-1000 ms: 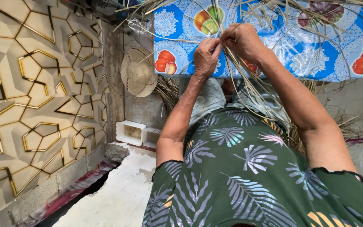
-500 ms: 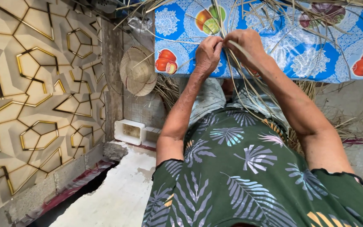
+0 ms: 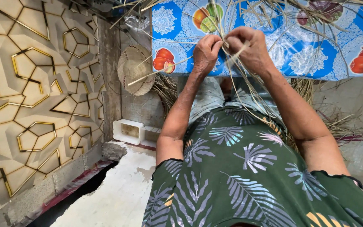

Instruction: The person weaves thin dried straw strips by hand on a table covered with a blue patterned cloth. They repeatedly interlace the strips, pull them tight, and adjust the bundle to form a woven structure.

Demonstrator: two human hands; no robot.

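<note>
Two hands meet close together in front of a blue cloth [image 3: 299, 54] printed with fruit; the left hand [image 3: 206, 54] has its fingers curled tight around dry straw strands [image 3: 248, 90], and the right hand [image 3: 251, 48] pinches the same strands between thumb and fingers; the strands fan out above the hands and trail down over a green leaf-print shirt [image 3: 240, 176]; a woven straw hat [image 3: 134, 70] hangs on the wall to the left; two white boxes [image 3: 137, 133] sit on the floor below it.
</note>
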